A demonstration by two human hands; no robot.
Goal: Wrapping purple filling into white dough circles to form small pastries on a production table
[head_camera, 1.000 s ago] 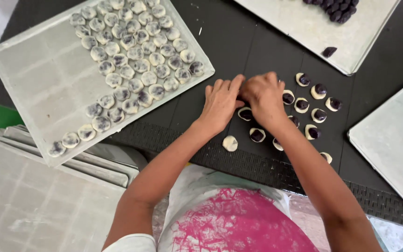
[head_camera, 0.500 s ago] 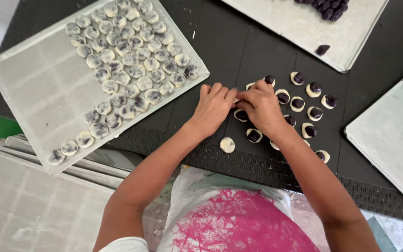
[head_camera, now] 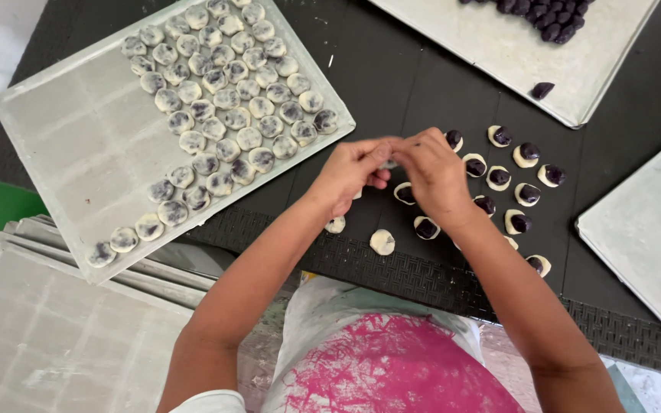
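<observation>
Raised off the mat, both hands (head_camera: 395, 172) pinch 1 dough piece (head_camera: 389, 163); tray (head_camera: 63, 145) holds filled balls (head_camera: 223, 99).

No packages, labels, signs or screens are visible anywhere in this overhead view; nothing with a wrapper, a tag or a display appears on the desk or around it.
</observation>
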